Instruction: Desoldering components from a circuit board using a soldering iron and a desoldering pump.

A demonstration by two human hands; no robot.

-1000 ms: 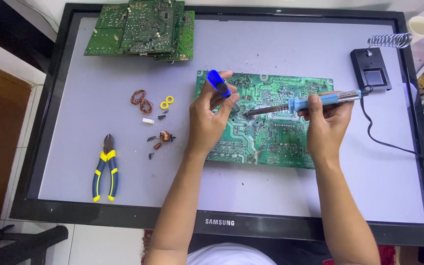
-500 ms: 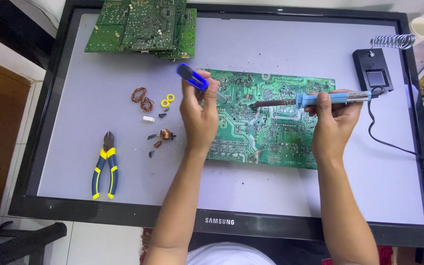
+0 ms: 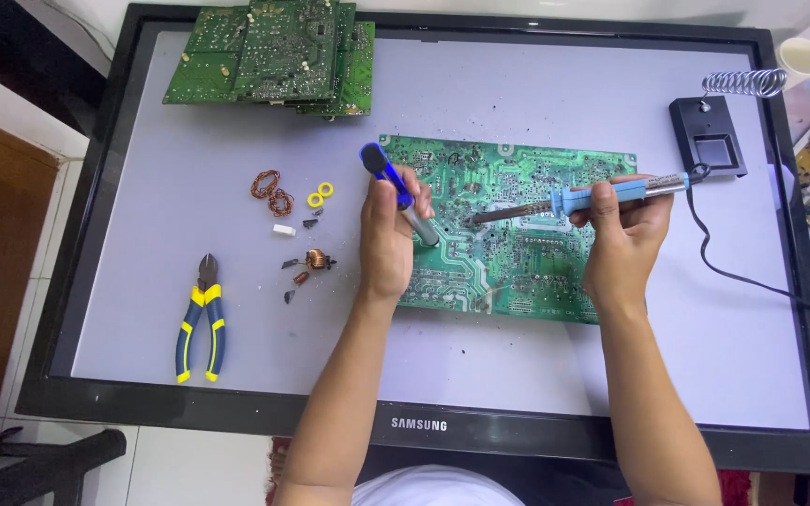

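Flat on the surface lay a monitor (image 3: 517,84) face up, with a green circuit board (image 3: 536,272) at its middle. From the head view, the left hand (image 3: 386,239) was wrapped around a blue desoldering pump (image 3: 396,187), tilted toward the board. The right hand (image 3: 625,234) pinched a soldering iron (image 3: 592,197), tip touching the board. Pliers (image 3: 201,319) lay well left.

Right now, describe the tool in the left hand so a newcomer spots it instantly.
Start at the big flat screen lying face up, then the single green circuit board on it. Over the board's left end, the left hand holds a solder sucker: blue top, silver barrel, unlike the corded soldering iron.
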